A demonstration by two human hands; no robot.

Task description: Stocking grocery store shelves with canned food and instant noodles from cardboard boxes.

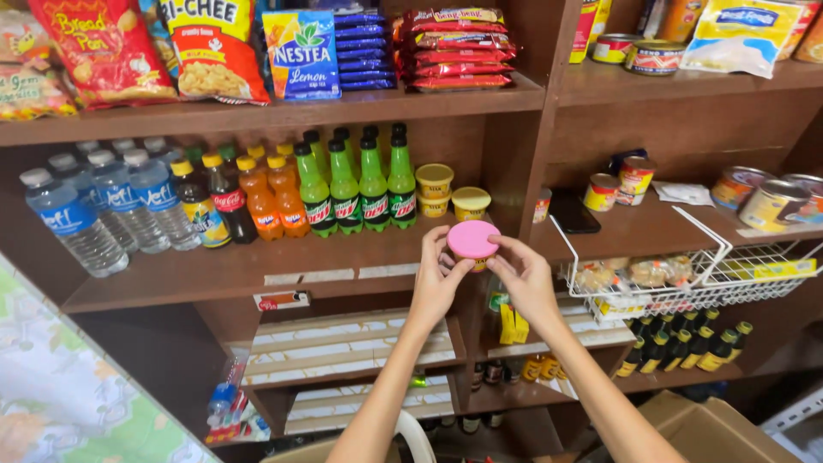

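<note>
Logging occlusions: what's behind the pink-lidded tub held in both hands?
Behind the pink-lidded tub, yellow-lidded tubs sit on the wooden shelf. The tub's body is mostly hidden by its lid and the hands.

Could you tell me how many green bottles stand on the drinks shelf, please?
4 in front, side by side. More green bottles stand behind them, with only black caps showing, so the total may be higher.

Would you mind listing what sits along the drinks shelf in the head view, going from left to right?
Clear water bottles → dark cola bottle → orange soda bottles → green soda bottles → yellow cups → pink-lidded cup held by left hand and right hand.
</note>
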